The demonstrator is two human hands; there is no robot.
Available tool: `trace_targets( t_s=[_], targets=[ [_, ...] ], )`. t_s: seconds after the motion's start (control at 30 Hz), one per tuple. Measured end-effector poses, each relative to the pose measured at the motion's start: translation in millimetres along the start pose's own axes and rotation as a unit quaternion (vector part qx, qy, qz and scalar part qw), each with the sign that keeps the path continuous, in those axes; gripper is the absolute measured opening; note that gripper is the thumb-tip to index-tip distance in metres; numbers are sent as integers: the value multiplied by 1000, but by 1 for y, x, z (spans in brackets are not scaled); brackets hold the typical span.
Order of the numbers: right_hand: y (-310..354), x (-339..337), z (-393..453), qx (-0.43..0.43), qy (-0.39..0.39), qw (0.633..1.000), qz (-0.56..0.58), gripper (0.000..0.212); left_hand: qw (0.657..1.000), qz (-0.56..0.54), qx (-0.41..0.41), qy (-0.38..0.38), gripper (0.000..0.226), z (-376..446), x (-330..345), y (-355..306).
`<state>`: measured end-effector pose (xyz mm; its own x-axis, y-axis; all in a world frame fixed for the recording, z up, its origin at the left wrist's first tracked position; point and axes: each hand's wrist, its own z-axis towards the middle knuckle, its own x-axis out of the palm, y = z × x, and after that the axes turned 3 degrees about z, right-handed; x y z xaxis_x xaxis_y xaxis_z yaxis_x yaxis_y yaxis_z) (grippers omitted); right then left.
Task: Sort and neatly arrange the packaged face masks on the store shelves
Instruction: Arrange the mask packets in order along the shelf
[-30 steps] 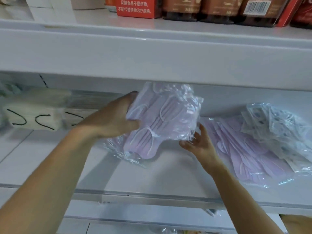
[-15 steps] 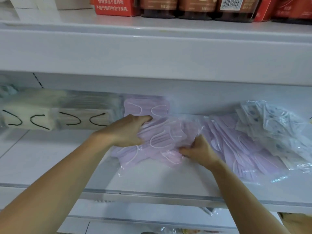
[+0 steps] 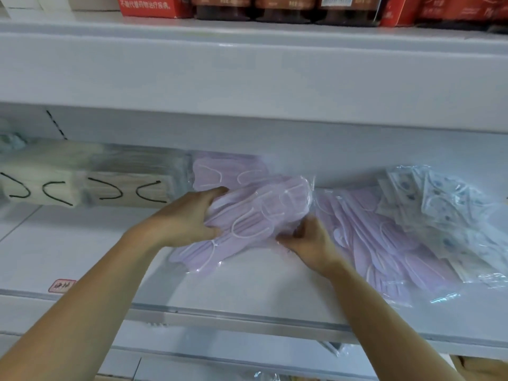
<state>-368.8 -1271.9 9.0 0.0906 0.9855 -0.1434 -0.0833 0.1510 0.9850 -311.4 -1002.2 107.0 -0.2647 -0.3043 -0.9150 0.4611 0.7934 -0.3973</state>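
Change: a second ago both hands held the lilac bundle [image 3: 261,213] up off the shelf [image 3: 247,287]; it has since come down onto the other lilac packs, and the hands have closed in lower around it.
Shelf: white middle board, the landmark for everything below; its front lip runs across the lower part of the view.
Upper shelf: directly above the shelf, carrying red boxes [image 3: 154,6] and dark brown packs [image 3: 286,8] along its edge.
Beige packs: two stacks [image 3: 82,182] at the back left of the shelf, wrapped in clear film, black ear loops facing out.
Lilac spread: flat packs [image 3: 384,243] fanned over the right half of the shelf, just beside the bundle.
Printed packs: white masks with a small blue pattern [image 3: 445,215] at the far right of the shelf, overlapping the lilac spread.
Lilac bundle: centre of the shelf, tilted, resting on one lilac pack [image 3: 198,257] lying flat and in front of another [image 3: 225,171] propped at the back.
Left hand: [image 3: 189,218] grips the bundle's left end, fingers over the top, thumb underneath.
Right hand: [image 3: 310,240] pinches the bundle's lower right corner, fingers curled on the film.
Label: small red-bordered tag [image 3: 61,285] at the front left of the shelf, text unreadable.
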Motion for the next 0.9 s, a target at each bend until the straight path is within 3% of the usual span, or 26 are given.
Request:
trace_targets(
  t_s=[0.17, 0.3, 0.43, 0.47, 0.53, 0.6, 0.7, 0.9],
  targets=[
    [19, -15, 5, -40, -66, 997, -3, 22, 999, 44, 9, 27, 82, 0, -8, -5],
    [19, -24, 3, -44, -29, 990, -131, 44, 998, 55, 13, 28, 83, 6, -6, -13],
    [11, -41, -6, -24, 41, 981, -187, 28, 998, 42, 24, 32, 74, 6, 1, -10],
    [12, -50, -9, -12, 82, 984, -160, 35, 999, 30, 32, 27, 70, 4, 3, -7],
    [12, -67, -11, 25, 180, 981, -71, 75, 998, 15, 50, 17, 67, 2, 6, -3],
    [10, -63, -11, 19, 192, 981, -24, 96, 998, 17, 66, 15, 69, 4, 7, -4],
    [6, -33, -8, -26, 89, 995, -37, 81, 995, 46, 77, 32, 77, 9, 11, -14],
    [11, -11, -5, -43, 78, 995, -38, 58, 994, 38, 96, 37, 73, 12, 20, -11]
  ],
)
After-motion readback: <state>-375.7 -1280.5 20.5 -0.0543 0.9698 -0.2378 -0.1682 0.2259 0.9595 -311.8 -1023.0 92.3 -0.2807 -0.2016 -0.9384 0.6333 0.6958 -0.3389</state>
